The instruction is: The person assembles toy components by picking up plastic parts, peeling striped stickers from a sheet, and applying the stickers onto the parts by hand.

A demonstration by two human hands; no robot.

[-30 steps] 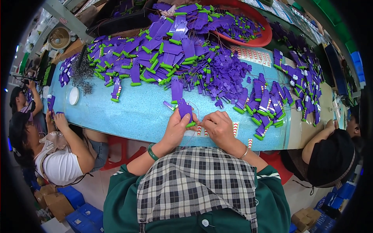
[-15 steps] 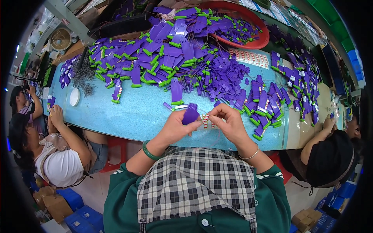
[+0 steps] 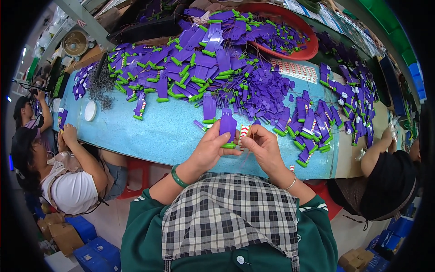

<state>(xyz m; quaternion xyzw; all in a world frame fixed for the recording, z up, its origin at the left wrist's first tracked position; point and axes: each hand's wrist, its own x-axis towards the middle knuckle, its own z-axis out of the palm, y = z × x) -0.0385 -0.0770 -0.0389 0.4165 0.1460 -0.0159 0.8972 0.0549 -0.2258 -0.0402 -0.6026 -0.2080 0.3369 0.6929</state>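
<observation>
My left hand (image 3: 208,148) is closed on a flat purple plastic piece (image 3: 228,126) that has a green end, holding it upright with the thumb across its lower part. Just to the right, my right hand (image 3: 263,148) pinches a small red-and-white chevron-striped sticker (image 3: 244,131) between thumb and fingers. The sticker stands close beside the purple piece; whether they touch, I cannot tell. Under my right wrist, on the table edge, shows another striped strip (image 3: 292,168). Ahead of my hands lies a big heap of similar purple-and-green pieces (image 3: 195,68).
Small purple parts (image 3: 265,93) lie right of the heap, beside striped sticker sheets (image 3: 297,70). Striped pieces (image 3: 310,129) are piled at right. A red basin (image 3: 310,47) stands behind. At left are a white lid (image 3: 90,110) and grey wire clips (image 3: 102,88). Co-workers (image 3: 72,177) sit on both sides.
The purple piece has turned in my left hand, so its flat face and green end now show. My right hand has lifted a striped sticker upright beside it.
</observation>
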